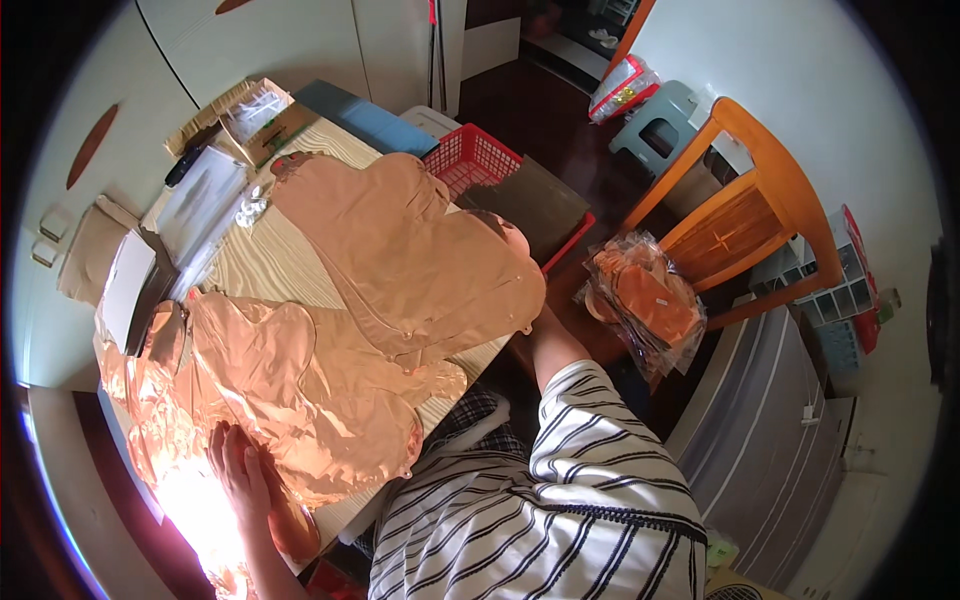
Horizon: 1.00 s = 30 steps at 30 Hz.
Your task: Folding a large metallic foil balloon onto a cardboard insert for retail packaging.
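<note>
Flat, uninflated rose-gold foil balloons cover much of a wood-grain table [262,262]. My left hand [238,468] lies flat on the crumpled, shiny foil balloons [290,390] at the near left, fingers stretched out. One large foil balloon [430,255] spreads over the right part of the table, past its edge. My right forearm reaches up to this balloon's right end. The right hand itself is hidden behind the foil, so its grip does not show.
Clear plastic packs of more rose-gold foil [650,300] rest on a wooden chair [790,215] at right. Beyond the table stands a red basket [475,155]. A white box [130,290] and an open cardboard box [268,115] sit along the table's left and far sides.
</note>
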Tool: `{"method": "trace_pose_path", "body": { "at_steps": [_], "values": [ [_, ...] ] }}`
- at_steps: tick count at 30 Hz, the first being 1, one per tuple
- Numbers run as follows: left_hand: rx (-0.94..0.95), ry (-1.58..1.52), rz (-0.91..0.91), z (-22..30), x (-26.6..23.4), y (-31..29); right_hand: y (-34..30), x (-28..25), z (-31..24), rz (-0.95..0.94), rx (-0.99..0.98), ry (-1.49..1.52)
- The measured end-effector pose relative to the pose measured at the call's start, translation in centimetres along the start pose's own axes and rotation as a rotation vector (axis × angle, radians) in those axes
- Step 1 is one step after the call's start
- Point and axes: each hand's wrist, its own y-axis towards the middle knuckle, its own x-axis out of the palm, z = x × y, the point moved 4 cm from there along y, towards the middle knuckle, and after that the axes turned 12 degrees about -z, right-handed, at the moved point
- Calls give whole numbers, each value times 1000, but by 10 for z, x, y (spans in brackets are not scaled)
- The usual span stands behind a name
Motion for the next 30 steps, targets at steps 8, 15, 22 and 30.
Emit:
{"method": "trace_pose_path", "body": {
  "at_steps": [8, 15, 22, 30],
  "values": [
    [14, -13, 11, 5, -1, -2, 11, -1, 17, -16, 11, 71],
    [13, -3, -13, 1, 0, -2, 15, -3, 21, -14, 18, 89],
    [10, -8, -10, 1, -1, -4, 15, -10, 24, -5, 34, 100],
    [1, 2, -9, 0, 0, -6, 15, -15, 30, -3, 41, 118]
  ]
}}
